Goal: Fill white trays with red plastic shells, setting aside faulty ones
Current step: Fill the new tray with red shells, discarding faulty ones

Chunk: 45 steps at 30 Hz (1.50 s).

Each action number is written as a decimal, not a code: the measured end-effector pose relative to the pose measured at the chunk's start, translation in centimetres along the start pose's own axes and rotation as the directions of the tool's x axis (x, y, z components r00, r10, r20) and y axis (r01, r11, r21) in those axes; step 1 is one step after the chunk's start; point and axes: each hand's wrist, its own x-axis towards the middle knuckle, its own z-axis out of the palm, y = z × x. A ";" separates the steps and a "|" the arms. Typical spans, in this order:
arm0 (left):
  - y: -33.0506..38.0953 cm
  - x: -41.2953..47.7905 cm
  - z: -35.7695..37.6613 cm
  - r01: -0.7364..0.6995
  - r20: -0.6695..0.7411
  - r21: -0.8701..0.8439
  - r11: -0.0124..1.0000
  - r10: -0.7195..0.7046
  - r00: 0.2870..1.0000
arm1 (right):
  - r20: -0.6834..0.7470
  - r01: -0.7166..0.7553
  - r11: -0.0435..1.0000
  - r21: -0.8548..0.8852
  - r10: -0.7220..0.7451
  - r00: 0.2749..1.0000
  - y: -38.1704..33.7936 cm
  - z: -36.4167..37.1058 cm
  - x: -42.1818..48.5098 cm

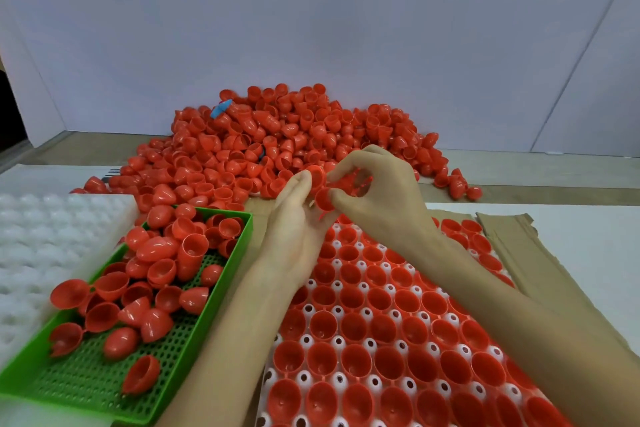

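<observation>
A big heap of red shells [277, 142] lies at the back of the table. In front of me a white tray [341, 383] holds red shells, open side up, in most of its pockets. Both hands meet above the tray's far edge. My left hand [294, 215] holds a red shell [315, 172] at its fingertips. My right hand [377, 194] pinches another red shell [323, 199] between thumb and fingers, with more red plastic inside its curled fingers.
A green perforated basket [90, 378] at the left holds several loose shells, some cracked. A stack of white trays [41, 253] stands at the far left. Brown cardboard [526, 253] lies under the tray at the right. A blue piece [221, 109] sits on the heap.
</observation>
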 end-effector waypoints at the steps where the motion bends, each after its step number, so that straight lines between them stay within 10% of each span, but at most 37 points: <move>1: -0.2 0.0 -0.1 -0.050 -0.047 0.085 0.995 0.054 0.997 | -0.005 0.014 1.000 -0.007 -0.014 1.000 0.0 0.0 0.0; 10: -0.6 0.2 -0.4 -0.308 -0.187 0.526 0.793 0.462 0.867 | -0.045 0.057 0.997 -0.050 -0.060 0.997 -0.5 0.3 -0.1; 27: 0.9 0.4 -1.3 -0.120 -0.306 -0.084 0.989 0.089 0.948 | 0.008 -0.014 0.981 0.195 0.013 1.000 0.2 -1.2 -0.7; 37: 1.3 -0.5 -0.3 0.063 0.164 -0.005 0.998 -0.061 0.985 | -0.044 0.290 0.957 0.020 -0.289 0.956 1.0 -2.2 -0.9; 45: 0.8 -0.4 0.0 -0.052 0.211 -0.009 0.999 0.053 0.976 | 0.006 0.215 0.972 0.094 -0.217 0.976 0.7 -2.4 -1.1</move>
